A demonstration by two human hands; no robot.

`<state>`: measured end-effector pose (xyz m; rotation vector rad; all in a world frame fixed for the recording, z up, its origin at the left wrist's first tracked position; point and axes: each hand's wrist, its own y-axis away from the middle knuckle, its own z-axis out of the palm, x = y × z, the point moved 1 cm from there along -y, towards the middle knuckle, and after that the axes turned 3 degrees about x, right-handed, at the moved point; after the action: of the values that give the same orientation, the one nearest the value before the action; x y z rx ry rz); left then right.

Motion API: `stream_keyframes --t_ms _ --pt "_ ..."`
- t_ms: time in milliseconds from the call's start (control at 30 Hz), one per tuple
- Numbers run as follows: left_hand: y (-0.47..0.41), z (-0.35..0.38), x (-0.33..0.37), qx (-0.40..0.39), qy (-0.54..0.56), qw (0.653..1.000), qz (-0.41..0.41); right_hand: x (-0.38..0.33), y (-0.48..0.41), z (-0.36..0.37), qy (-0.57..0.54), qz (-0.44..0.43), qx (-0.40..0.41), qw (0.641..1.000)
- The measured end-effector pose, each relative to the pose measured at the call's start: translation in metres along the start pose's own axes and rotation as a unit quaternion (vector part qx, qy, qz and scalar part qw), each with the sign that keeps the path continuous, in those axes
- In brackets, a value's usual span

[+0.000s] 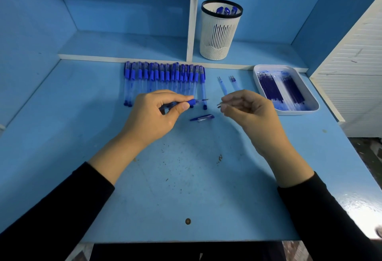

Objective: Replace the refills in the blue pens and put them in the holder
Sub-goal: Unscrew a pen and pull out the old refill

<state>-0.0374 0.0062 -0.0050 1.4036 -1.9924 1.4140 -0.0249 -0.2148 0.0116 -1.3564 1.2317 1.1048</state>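
My left hand [154,113] grips a blue pen [193,101] by its barrel, the refill tip sticking out to the right. My right hand [246,108] pinches a small metal pen tip [219,105], a short gap away from the refill tip. A blue pen cap [202,118] lies on the desk just below the two hands. A row of several capped blue pens [165,78] lies behind my left hand. Two used refills [227,83] lie beside that row. The white mesh holder [220,31] stands on the back shelf with three blue pens in it.
A white tray [310,106] with several blue refills sits at the right. A white slatted panel [351,74] borders the desk's right edge. Blue shelf walls and a white divider [192,16] close the back. A round brown spot [187,221] marks the desk near the front edge.
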Motion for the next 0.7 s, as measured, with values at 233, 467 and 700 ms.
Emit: stream_keyframes --t_ms 233,467,700 --pt "0.0009 0.0019 0.0002 -0.007 -0.004 1.0 -0.006 0.0098 0.003 0.0032 0.233 -0.083 -0.012 0.969" --pt "0.0025 0.0044 0.0007 -0.02 0.0 1.0 -0.015 0.0119 0.0014 0.0035 0.252 -0.092 -0.03 0.963" --pt "0.003 0.0051 0.0017 -0.021 0.004 1.0 -0.01 0.0023 0.0014 0.0008 0.116 -0.095 -0.023 0.988"
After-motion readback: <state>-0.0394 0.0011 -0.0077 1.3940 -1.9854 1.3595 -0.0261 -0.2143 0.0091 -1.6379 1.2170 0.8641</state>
